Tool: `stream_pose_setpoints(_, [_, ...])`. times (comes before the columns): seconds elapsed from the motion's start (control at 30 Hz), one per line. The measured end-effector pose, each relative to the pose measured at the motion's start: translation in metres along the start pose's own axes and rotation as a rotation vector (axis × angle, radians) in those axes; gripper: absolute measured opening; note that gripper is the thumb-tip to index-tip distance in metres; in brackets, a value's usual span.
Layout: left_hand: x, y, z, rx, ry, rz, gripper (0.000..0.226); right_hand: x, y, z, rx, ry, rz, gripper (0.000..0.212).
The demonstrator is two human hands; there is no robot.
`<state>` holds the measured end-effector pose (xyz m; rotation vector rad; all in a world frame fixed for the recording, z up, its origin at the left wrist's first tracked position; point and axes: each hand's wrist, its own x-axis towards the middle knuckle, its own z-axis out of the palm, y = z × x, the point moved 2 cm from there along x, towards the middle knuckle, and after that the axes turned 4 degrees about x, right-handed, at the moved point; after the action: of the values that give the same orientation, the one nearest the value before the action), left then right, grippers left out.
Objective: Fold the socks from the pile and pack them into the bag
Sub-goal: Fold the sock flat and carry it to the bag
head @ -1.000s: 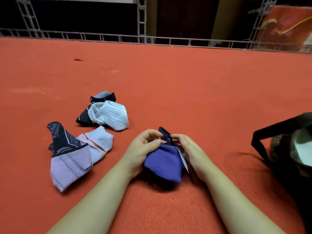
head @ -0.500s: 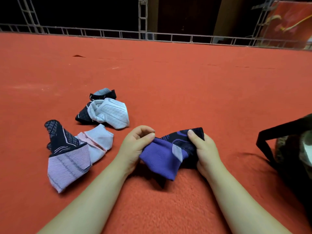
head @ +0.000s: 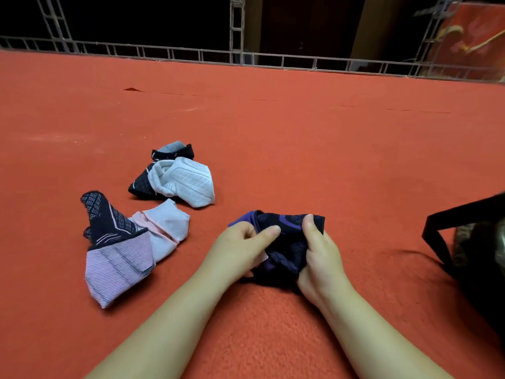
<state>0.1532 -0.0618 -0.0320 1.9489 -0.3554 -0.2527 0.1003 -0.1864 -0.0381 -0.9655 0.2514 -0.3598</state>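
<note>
Purple-and-navy patterned knit sock (head: 284,242) bunched low over red carpet (head: 300,149), my left hand (head: 240,247) and right hand (head: 319,258) both pinching it; dark strapped bag (head: 470,242) at right, well apart; fold could spring open if a thumb slips

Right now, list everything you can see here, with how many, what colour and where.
purple and black sock: one, purple and dark patterned, held in both hands near the middle.
pink and navy socks: one bundle, pink striped with navy, lying at left.
white and black socks: one bundle, white over black, beyond the pink bundle.
bag: one, dark with black strap, right edge, partly out of view.
carpet: one, red-orange, under everything.
metal truss: grey, along the carpet's far edge.
left hand: one, pinching the sock.
right hand: one, gripping the sock.
</note>
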Motion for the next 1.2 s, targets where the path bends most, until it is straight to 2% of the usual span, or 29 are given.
stream_pose_setpoints(0.1, [0.004, -0.008, 0.001, -0.094, 0.024, 0.04, 0.028, 0.005, 0.002, -0.003, 0.096, 0.061, 0.063, 0.053])
stream_pose_setpoints(0.17, [0.006, -0.009, 0.002, -0.381, -0.022, -0.013, 0.02, 0.01, 0.0, -0.007, 0.112, 0.14, 0.069, 0.052])
stream_pose_setpoints(0.27, [0.008, -0.008, 0.004, -0.854, -0.177, -0.132, 0.008, 0.018, -0.006, -0.016, 0.127, 0.28, 0.042, 0.033])
stream_pose_setpoints(0.37, [0.011, -0.009, 0.004, -1.031, -0.279, -0.165, 0.034, 0.023, -0.011, -0.023, 0.106, 0.348, 0.009, 0.027])
stream_pose_setpoints(0.5, [0.015, -0.009, -0.004, -0.968, -0.329, -0.174, 0.041, 0.024, -0.013, -0.025, 0.029, 0.351, 0.0, 0.028])
stream_pose_setpoints(0.57, [0.014, -0.009, -0.012, -0.908, -0.333, -0.128, 0.034, 0.024, -0.012, -0.025, -0.01, 0.326, -0.008, 0.028])
stream_pose_setpoints(0.63, [0.014, -0.011, -0.019, -0.692, -0.341, -0.029, 0.019, 0.023, -0.012, -0.024, -0.108, 0.285, -0.065, 0.03])
stream_pose_setpoints(0.7, [0.014, -0.014, -0.02, -0.33, -0.346, 0.054, 0.017, 0.023, -0.015, -0.024, -0.302, 0.224, -0.164, 0.036])
stream_pose_setpoints(0.73, [0.015, -0.016, -0.02, -0.228, -0.302, 0.086, 0.015, 0.022, -0.018, -0.024, -0.407, 0.191, -0.21, 0.039])
stream_pose_setpoints(0.77, [0.017, -0.016, -0.021, -0.222, -0.238, 0.099, 0.016, 0.022, -0.019, -0.025, -0.492, 0.173, -0.244, 0.04])
stream_pose_setpoints(0.87, [0.024, -0.02, -0.025, -0.401, -0.093, 0.055, 0.025, 0.022, -0.022, -0.027, -0.7, 0.175, -0.285, 0.031])
stream_pose_setpoints(0.9, [0.026, -0.021, -0.025, -0.402, -0.068, 0.037, 0.028, 0.021, -0.021, -0.027, -0.84, 0.192, -0.288, 0.026])
stream_pose_setpoints(0.93, [0.027, -0.022, -0.024, -0.38, -0.045, 0.027, 0.031, 0.02, -0.022, -0.027, -1.027, 0.229, -0.306, 0.029])
stream_pose_setpoints(1.0, [0.027, -0.024, -0.02, -0.342, -0.009, 0.021, 0.038, 0.013, -0.024, -0.022, -1.318, 0.261, -0.531, 0.05])
stream_pose_setpoints(1.07, [0.025, -0.023, -0.018, -0.354, -0.006, 0.019, 0.043, 0.004, -0.023, -0.011, -1.392, 0.126, -0.823, 0.054])
stream_pose_setpoints(1.1, [0.025, -0.021, -0.017, -0.374, -0.01, 0.019, 0.045, 0.001, -0.019, -0.007, -1.433, 0.042, -0.886, 0.05])
stream_pose_setpoints(1.13, [0.025, -0.02, -0.017, -0.4, -0.015, 0.018, 0.047, 0.0, -0.015, -0.003, -1.488, -0.044, -0.845, 0.048])
stream_pose_setpoints(1.2, [0.025, -0.019, -0.016, -0.451, -0.031, 0.01, 0.047, 0.0, -0.008, 0.002, -1.581, -0.167, -0.6, 0.055])
